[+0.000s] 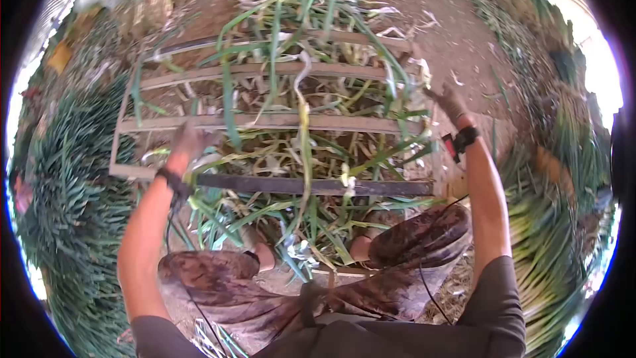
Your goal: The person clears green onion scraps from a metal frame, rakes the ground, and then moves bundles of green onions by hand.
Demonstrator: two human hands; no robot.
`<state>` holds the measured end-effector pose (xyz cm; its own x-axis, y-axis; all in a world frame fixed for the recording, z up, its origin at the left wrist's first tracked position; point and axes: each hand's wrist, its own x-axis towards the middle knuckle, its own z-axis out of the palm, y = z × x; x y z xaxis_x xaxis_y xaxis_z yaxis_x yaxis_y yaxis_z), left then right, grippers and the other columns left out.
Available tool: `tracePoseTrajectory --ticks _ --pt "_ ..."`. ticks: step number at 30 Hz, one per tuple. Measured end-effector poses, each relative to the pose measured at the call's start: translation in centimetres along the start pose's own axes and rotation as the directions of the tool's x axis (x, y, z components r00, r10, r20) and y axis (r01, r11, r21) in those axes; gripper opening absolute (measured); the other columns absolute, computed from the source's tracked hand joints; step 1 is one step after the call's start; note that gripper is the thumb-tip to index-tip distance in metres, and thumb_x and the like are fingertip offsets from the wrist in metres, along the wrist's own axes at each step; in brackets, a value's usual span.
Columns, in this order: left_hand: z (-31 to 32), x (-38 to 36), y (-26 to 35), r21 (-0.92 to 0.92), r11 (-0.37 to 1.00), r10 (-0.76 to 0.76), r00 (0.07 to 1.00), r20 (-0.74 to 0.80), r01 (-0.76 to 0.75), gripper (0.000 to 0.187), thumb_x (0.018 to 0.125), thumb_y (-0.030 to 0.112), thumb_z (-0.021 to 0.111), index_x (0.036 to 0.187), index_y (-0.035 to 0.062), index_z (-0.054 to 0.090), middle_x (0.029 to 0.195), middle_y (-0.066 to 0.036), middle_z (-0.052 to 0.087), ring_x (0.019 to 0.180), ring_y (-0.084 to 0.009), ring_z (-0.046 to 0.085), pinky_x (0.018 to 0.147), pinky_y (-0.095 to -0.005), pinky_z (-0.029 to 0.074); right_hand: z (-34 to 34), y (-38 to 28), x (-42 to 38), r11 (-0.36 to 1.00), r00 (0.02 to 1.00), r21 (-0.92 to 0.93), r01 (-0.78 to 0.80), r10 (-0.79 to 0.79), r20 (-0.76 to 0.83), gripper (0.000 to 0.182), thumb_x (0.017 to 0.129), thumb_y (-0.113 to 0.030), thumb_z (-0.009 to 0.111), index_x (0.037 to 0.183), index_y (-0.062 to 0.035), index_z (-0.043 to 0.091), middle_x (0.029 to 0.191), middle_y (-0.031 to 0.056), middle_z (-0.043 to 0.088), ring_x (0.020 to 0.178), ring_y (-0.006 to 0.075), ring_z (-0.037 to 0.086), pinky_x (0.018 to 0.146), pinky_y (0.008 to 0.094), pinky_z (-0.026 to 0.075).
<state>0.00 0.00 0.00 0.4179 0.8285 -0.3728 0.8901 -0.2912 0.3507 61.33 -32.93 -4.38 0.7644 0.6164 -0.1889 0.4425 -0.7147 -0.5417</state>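
Note:
A low wooden slatted rack (278,121) stands in front of my legs, with loose green onion leaves (271,152) strewn over and beneath its slats. My left hand (190,141), which looks gloved, is over the rack's left part near the middle slat; motion smears its fingers. At the rack's right end is my right hand (450,103), also seemingly gloved, with fingers stretched apart and nothing visible in them. One long yellowing leaf (304,126) hangs across several slats.
Dense green onions (73,205) are piled along the left side. More green onions (550,258) lie in rows at the right. Leaf scraps litter the bare dirt floor (457,33). A flat board (454,152) lies beside the rack's right end. Thin cables run along my legs.

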Motion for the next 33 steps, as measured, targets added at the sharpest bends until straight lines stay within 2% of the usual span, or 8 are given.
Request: tracePoseTrajectory --ticks 1,5,9,15,25,27,28,33 --pt "1.4 -1.1 -3.2 0.076 0.997 0.012 0.974 -0.228 0.006 0.100 0.070 0.054 0.079 0.139 -0.0039 0.037 0.143 -0.031 0.040 0.134 -0.0436 0.037 0.109 -0.0467 0.033 0.0 0.6 -0.5 1.000 1.000 0.011 -0.019 0.020 -0.019 0.107 0.072 -0.059 0.077 0.142 0.0095 0.034 0.129 0.0284 0.056 0.124 0.0339 0.053 0.104 0.0385 0.040" --pt "12.0 -2.3 -6.9 0.050 0.997 -0.063 0.987 0.149 0.056 0.095 0.077 0.061 0.068 0.144 0.0030 0.034 0.133 -0.027 0.051 0.129 -0.0386 0.045 0.109 -0.0472 0.033 -1.9 4.9 -0.5 0.995 0.997 -0.090 0.029 -0.036 -0.075 0.122 0.067 -0.069 0.074 0.147 0.0071 0.023 0.135 0.0313 0.049 0.128 0.0378 0.048 0.106 0.0400 0.037" --pt "13.4 -3.0 -5.8 0.293 0.955 -0.021 0.996 -0.088 0.046 0.073 0.082 0.064 0.058 0.131 0.0108 0.055 0.116 -0.026 0.063 0.112 -0.0402 0.057 0.098 -0.0479 0.042 0.7 1.6 1.9 0.989 0.989 -0.017 0.145 -0.145 -0.025 0.123 0.065 -0.071 0.074 0.152 -0.0061 0.017 0.141 0.0306 0.044 0.133 0.0427 0.042 0.110 0.0431 0.034" --pt "13.0 -3.5 -4.2 0.078 0.983 -0.149 0.971 -0.189 0.166 0.050 0.082 0.049 0.062 0.108 0.0066 0.068 0.101 -0.024 0.067 0.098 -0.0411 0.063 0.087 -0.0486 0.048 7.3 7.1 4.0 0.906 0.904 -0.387 0.170 -0.300 -0.305 0.040 0.086 -0.024 0.059 0.122 -0.0079 0.062 0.085 0.0208 0.067 0.078 0.0343 0.067 0.066 0.0480 0.049" --pt "13.4 -4.6 -3.6 0.134 0.983 -0.058 0.906 -0.420 0.125 0.081 0.076 0.058 0.070 0.130 0.0027 0.047 0.129 -0.025 0.050 0.125 -0.0446 0.042 0.101 -0.0541 0.036 2.7 9.7 1.5 0.933 0.942 -0.292 0.211 -0.274 -0.194 0.036 0.093 -0.038 0.059 0.113 -0.0086 0.061 0.101 0.0209 0.068 0.089 0.0403 0.064 0.074 0.0429 0.050" --pt "13.1 -5.4 -5.6 0.181 0.974 -0.008 0.819 -0.573 0.137 0.092 0.073 0.058 0.072 0.136 0.0010 0.040 0.139 -0.029 0.040 0.131 -0.0455 0.036 0.105 -0.0546 0.033 3.3 11.5 0.7 0.959 0.977 0.206 0.194 -0.169 -0.133 0.027 0.095 -0.030 0.057 0.101 -0.0029 0.055 0.085 0.0171 0.065 0.071 0.0269 0.059 0.065 0.0393 0.046" --pt "11.9 -6.5 -4.9 0.186 0.924 -0.195 0.832 -0.520 0.333 0.099 0.072 0.058 0.073 0.140 -0.0032 0.034 0.146 -0.032 0.030 0.131 -0.0457 0.037 0.105 -0.0501 0.037 4.1 15.8 2.9 0.863 0.868 0.160 0.480 -0.441 -0.227 0.026 0.095 -0.026 0.057 0.092 0.0000 0.053 0.077 0.0121 0.061 0.066 0.0204 0.050 0.061 0.0382 0.043" --pt "10.5 -7.7 -7.1 -0.229 0.826 -0.556 0.813 -0.176 0.515 0.082 0.080 0.052 0.071 0.129 -0.0077 0.044 0.110 -0.026 0.064 0.096 -0.0360 0.065 0.083 -0.0415 0.050 -0.3 12.0 1.6 0.948 0.914 0.125 0.291 -0.314 0.257 0.017 0.091 -0.016 0.060 0.081 -0.0030 0.053 0.073 -0.0046 0.047 0.067 0.0065 0.040 0.057 0.0252 0.035"
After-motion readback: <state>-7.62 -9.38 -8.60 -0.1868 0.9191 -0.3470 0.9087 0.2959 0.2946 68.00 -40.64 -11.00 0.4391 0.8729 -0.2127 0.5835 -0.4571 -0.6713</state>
